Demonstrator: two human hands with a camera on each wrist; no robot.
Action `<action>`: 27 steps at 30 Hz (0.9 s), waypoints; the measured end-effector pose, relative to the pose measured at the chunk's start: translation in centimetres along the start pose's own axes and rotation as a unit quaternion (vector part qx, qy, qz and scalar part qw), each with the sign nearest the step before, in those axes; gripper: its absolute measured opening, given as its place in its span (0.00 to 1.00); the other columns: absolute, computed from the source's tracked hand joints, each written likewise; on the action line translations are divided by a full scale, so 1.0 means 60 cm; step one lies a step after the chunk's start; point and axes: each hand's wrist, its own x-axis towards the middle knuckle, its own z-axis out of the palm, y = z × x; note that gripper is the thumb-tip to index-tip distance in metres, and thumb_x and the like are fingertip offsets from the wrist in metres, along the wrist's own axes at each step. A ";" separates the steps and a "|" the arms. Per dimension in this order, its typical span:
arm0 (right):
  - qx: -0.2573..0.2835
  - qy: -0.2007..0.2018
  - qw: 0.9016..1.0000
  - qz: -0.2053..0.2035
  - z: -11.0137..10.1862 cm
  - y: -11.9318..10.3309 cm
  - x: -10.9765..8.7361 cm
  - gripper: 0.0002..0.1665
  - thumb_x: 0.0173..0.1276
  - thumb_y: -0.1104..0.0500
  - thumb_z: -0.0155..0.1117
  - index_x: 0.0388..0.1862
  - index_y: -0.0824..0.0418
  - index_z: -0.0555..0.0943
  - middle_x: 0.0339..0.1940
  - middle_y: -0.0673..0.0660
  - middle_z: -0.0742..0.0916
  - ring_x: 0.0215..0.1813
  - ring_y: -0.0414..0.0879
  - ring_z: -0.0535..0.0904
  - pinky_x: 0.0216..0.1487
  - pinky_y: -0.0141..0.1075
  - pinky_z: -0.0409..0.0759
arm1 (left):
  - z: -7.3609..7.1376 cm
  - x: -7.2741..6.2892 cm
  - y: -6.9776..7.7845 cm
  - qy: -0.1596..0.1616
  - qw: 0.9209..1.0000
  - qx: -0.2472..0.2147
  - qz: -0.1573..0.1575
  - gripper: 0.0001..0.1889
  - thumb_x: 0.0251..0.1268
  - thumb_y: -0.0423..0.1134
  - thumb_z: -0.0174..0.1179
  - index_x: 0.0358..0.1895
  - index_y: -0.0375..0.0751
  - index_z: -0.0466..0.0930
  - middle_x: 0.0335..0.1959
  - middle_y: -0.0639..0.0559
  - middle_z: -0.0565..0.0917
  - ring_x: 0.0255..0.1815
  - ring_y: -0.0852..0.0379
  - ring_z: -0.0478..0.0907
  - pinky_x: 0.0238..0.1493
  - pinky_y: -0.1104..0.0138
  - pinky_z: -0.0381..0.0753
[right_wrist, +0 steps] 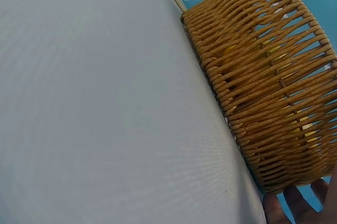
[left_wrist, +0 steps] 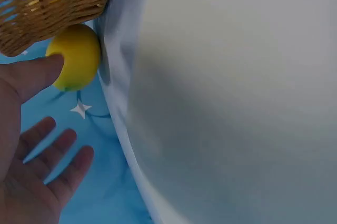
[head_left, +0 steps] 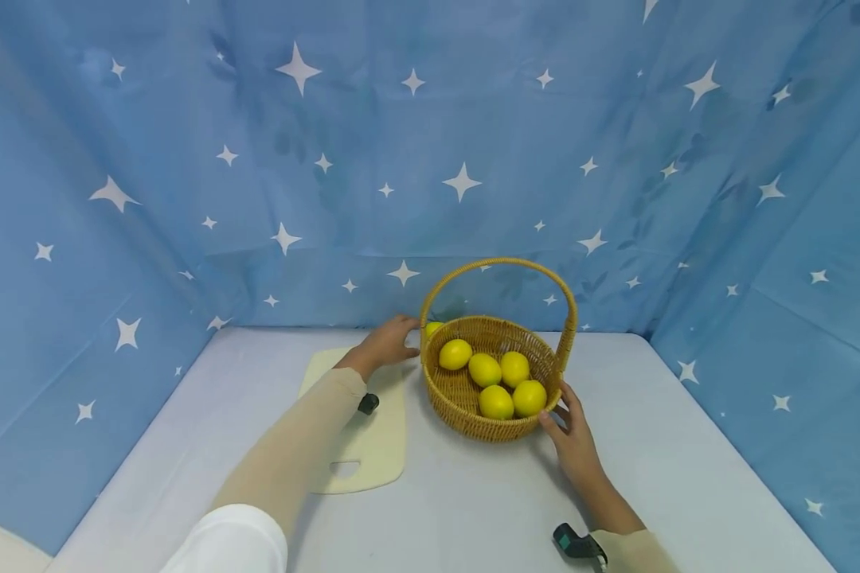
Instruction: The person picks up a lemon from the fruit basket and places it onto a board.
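A wicker basket (head_left: 473, 426) with a tall arched handle stands on the table, several yellow lemons (head_left: 496, 403) inside it. Behind its left side, another lemon (left_wrist: 79, 58) is mostly hidden from the head camera. My left hand (head_left: 387, 348) reaches to that lemon; in the left wrist view the thumb overlaps it while the other fingers are spread apart below. At the basket's right side, my right hand (head_left: 573, 438) holds it, thumb at the front of the rim and fingers round the outer wall. The right wrist view shows those fingertips (right_wrist: 297, 203) against the weave.
A cream cutting board (head_left: 383, 446) with a handle slot lies left of the basket, under the left forearm. The white table (head_left: 459, 517) ends at a blue curtain (head_left: 373, 199) with white stars at the back and sides.
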 end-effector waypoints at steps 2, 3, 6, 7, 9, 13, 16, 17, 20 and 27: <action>-0.001 -0.004 1.000 0.007 0.003 -0.015 -0.006 0.43 0.76 0.52 0.54 0.81 0.51 0.43 0.78 0.65 0.52 0.72 0.64 0.58 0.66 0.63 0.60 | 0.007 0.012 -0.002 0.000 1.000 -0.010 0.015 0.29 0.63 0.45 0.67 0.68 0.50 0.71 0.67 0.49 0.71 0.69 0.50 0.64 0.67 0.57 0.64; -0.003 -0.005 1.000 0.010 0.005 -0.022 -0.010 0.43 0.76 0.52 0.54 0.81 0.52 0.44 0.78 0.65 0.53 0.72 0.65 0.58 0.66 0.63 0.60 | 0.011 0.019 -0.003 0.002 0.999 -0.014 0.035 0.27 0.63 0.44 0.67 0.66 0.51 0.74 0.64 0.51 0.73 0.67 0.51 0.66 0.67 0.58 0.64; -0.005 -0.010 1.000 0.020 0.009 -0.049 -0.023 0.42 0.76 0.53 0.54 0.80 0.56 0.45 0.77 0.67 0.53 0.72 0.67 0.58 0.65 0.63 0.60 | 0.022 0.031 -0.003 0.010 0.996 -0.024 0.085 0.18 0.65 0.41 0.65 0.58 0.52 0.80 0.56 0.55 0.79 0.60 0.54 0.72 0.64 0.60 0.67; -0.006 -0.012 1.000 0.024 0.010 -0.058 -0.027 0.42 0.76 0.54 0.55 0.80 0.57 0.45 0.77 0.68 0.53 0.72 0.67 0.58 0.65 0.63 0.60 | 0.026 0.033 -0.003 0.010 0.995 -0.023 0.099 0.15 0.67 0.40 0.64 0.55 0.52 0.82 0.52 0.56 0.80 0.58 0.54 0.73 0.63 0.60 0.69; -0.008 -0.013 1.000 0.024 0.013 -0.058 -0.030 0.42 0.76 0.54 0.55 0.80 0.57 0.46 0.77 0.68 0.53 0.72 0.67 0.59 0.65 0.62 0.61 | 0.031 0.034 0.000 0.015 0.992 -0.018 0.128 0.11 0.69 0.37 0.61 0.52 0.49 0.83 0.48 0.54 0.81 0.54 0.53 0.75 0.60 0.59 0.71; -0.008 -0.011 1.000 0.015 0.014 -0.059 -0.027 0.42 0.76 0.55 0.55 0.80 0.58 0.46 0.77 0.69 0.53 0.71 0.68 0.59 0.65 0.62 0.62 | 0.037 0.036 0.002 0.031 0.990 -0.026 0.132 0.08 0.71 0.36 0.58 0.47 0.46 0.84 0.44 0.52 0.81 0.50 0.52 0.76 0.56 0.57 0.73; -0.006 -0.007 1.000 0.009 0.011 -0.059 -0.023 0.41 0.76 0.57 0.55 0.79 0.59 0.46 0.76 0.69 0.54 0.71 0.68 0.60 0.64 0.62 0.63 | 0.038 0.044 -0.003 0.037 0.991 -0.062 0.112 0.07 0.71 0.38 0.57 0.47 0.47 0.83 0.43 0.53 0.81 0.48 0.53 0.77 0.55 0.58 0.74; -0.005 -0.005 1.000 0.008 0.009 -0.059 -0.022 0.41 0.76 0.57 0.55 0.79 0.59 0.46 0.76 0.69 0.54 0.71 0.68 0.60 0.64 0.62 0.63 | 0.037 0.046 -0.006 0.037 0.992 -0.069 0.103 0.07 0.71 0.39 0.57 0.46 0.47 0.83 0.43 0.53 0.81 0.48 0.54 0.77 0.55 0.59 0.74; -0.004 -0.002 1.000 0.008 0.004 -0.058 -0.017 0.41 0.76 0.57 0.55 0.79 0.59 0.46 0.76 0.69 0.54 0.71 0.68 0.59 0.65 0.62 0.62 | 0.029 0.053 -0.015 0.035 0.994 -0.069 0.077 0.11 0.70 0.39 0.59 0.52 0.48 0.81 0.49 0.53 0.81 0.54 0.55 0.75 0.60 0.60 0.71; 0.007 -0.006 1.000 0.003 -0.001 -0.046 -0.012 0.42 0.76 0.57 0.55 0.80 0.57 0.46 0.77 0.68 0.53 0.71 0.68 0.59 0.65 0.64 0.61 | -0.017 0.016 -0.030 0.026 0.995 0.002 0.101 0.28 0.57 0.25 0.64 0.63 0.42 0.77 0.63 0.46 0.75 0.66 0.46 0.68 0.68 0.56 0.63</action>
